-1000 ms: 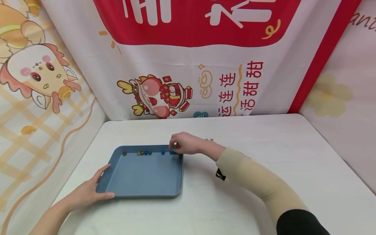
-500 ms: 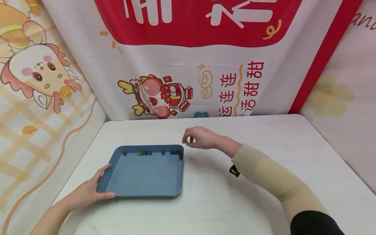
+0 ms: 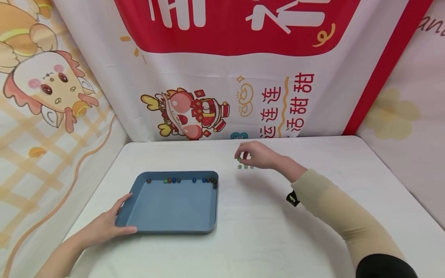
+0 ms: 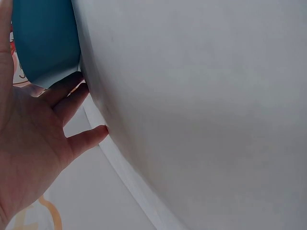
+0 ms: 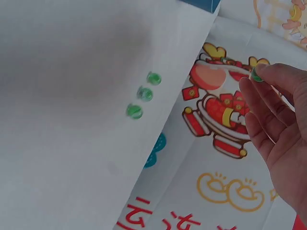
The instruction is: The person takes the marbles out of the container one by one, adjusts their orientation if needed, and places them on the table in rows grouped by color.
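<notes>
My right hand (image 3: pixel 259 155) pinches a green glass marble (image 5: pixel 257 74) between thumb and fingertips, raised above the table toward the back. Just below it, three green marbles (image 5: pixel 145 93) lie in a short row on the white cloth. A shallow blue-grey tray (image 3: pixel 167 210) lies flat at the left. Along its far inner wall sit several dark, blue, brown and green marbles (image 3: pixel 174 180), the last ones bunched in the far right corner. My left hand (image 3: pixel 104 229) rests against the tray's left side with thumb and fingers spread; the left wrist view shows its fingers (image 4: pixel 91 139) extended.
White cloth covers the table (image 3: pixel 257 224). Behind it hangs a printed curtain (image 3: pixel 208 69) in red and white, with patterned cloth walls (image 3: pixel 52 146) on the left and right. A black wrist strap piece (image 3: pixel 293 198) hangs under the right sleeve.
From above the tray's far right corner, my right hand has moved right and back with the green marble, to above the three green ones. My left hand stays at the tray.
</notes>
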{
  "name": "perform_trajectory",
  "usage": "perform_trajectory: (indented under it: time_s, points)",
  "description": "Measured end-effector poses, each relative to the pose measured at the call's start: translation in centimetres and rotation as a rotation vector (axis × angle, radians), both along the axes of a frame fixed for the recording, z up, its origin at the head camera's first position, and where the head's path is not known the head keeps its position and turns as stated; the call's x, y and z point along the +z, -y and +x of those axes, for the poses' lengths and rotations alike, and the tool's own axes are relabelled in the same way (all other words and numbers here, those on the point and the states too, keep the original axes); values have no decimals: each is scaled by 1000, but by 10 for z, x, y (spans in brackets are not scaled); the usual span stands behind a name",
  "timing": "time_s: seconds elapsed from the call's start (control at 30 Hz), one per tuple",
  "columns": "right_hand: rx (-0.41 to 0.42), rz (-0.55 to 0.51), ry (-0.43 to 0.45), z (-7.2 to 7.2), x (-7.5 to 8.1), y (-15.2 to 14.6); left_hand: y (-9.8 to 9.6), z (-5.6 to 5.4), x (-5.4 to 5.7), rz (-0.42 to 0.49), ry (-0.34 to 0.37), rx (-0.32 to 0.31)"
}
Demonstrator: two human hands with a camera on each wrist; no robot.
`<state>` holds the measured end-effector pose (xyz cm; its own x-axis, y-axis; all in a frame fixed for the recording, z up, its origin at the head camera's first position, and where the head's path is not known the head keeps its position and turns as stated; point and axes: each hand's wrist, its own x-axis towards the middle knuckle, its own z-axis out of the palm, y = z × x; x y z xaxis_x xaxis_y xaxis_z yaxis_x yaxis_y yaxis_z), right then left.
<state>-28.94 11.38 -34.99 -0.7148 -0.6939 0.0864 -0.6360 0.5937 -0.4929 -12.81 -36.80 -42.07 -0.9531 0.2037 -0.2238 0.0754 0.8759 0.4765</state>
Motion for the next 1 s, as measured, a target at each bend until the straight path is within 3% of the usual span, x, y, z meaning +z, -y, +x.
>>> perform_trajectory:
  time_s: [0.43,0.8,1.0]
  points:
    - [-122,-22,23,-19,-37,-36,-1,0,0,-3,8,7]
    - [-242,-1,97,-28,-63,-53,0,0,1,-9,2,8]
    - [-263,4,147,-33,-73,-58,-1,0,0,-4,-1,9]
